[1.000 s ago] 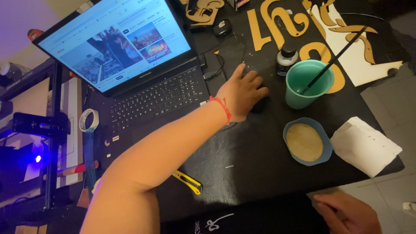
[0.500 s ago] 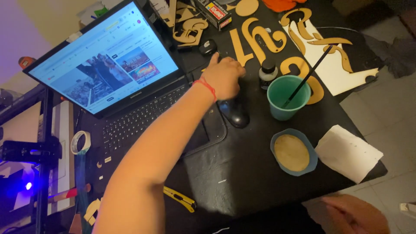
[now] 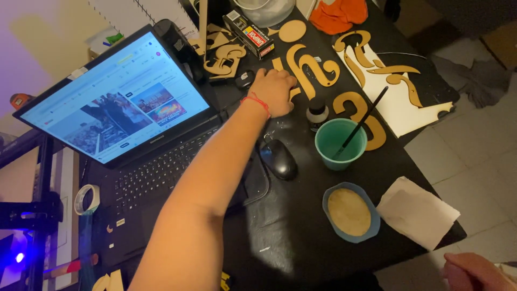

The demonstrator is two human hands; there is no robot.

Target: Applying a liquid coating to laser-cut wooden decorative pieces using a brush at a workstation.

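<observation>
While I watch the head cam, the left hand (image 3: 276,90) is stretched far across the black worktop (image 3: 291,237), palm down, fingers curled loosely over the edge of a curly wooden cutout (image 3: 311,69); can't tell if it actually pinches the piece or just rests on it. The cutout lies flat near the far side of the worktop, betw. a small dark paint bottle (image 3: 317,112) and a flat box (image 3: 249,33). Red string bracelet (image 3: 257,102) on that wrist. Right hand (image 3: 474,272) only partly in frame at bottom right corner, off the worktop, looks loosely closed, holding nothing I can see. Computer mouse (image 3: 278,158) sits just right of the forearm, untouched. Green cup (image 3: 339,144) w/ a dark brush (image 3: 362,121) leaning in it stands near the bottle. Blue dish (image 3: 351,212) w/ tan contents is nearer me, a paper napkin (image 3: 417,212) beside it. Open laptop (image 3: 121,116) to the left, screen lit.
</observation>
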